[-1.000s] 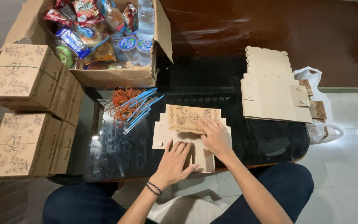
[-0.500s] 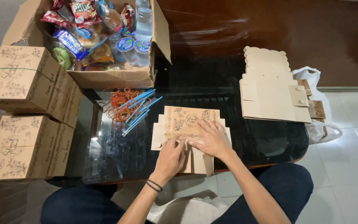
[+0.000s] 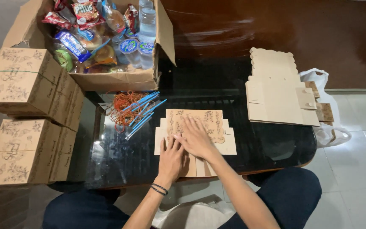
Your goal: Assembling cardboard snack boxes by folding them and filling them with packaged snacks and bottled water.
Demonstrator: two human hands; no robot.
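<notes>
Two bare hands press flat on an unfolded cardboard box blank (image 3: 200,127) printed with floral line drawings, which lies on the near edge of a dark glass-topped table (image 3: 242,93). The left hand (image 3: 171,157), a dark braided band at its wrist, lies palm down with fingers spread on the blank's lower left part; the right hand (image 3: 196,138) lies just beside it, fingers extended flat across the middle of the sheet, the two hands touching. Just left of the blank sit a tangle of orange rubber bands (image 3: 121,106) and a bunch of blue-tipped straws (image 3: 142,112). A stack of plain flat box blanks (image 3: 276,91) lies at the table's right end, well apart. An open carton (image 3: 119,78) of snack packets and water cups stands at the far left, beside four assembled printed boxes (image 3: 26,114).
</notes>
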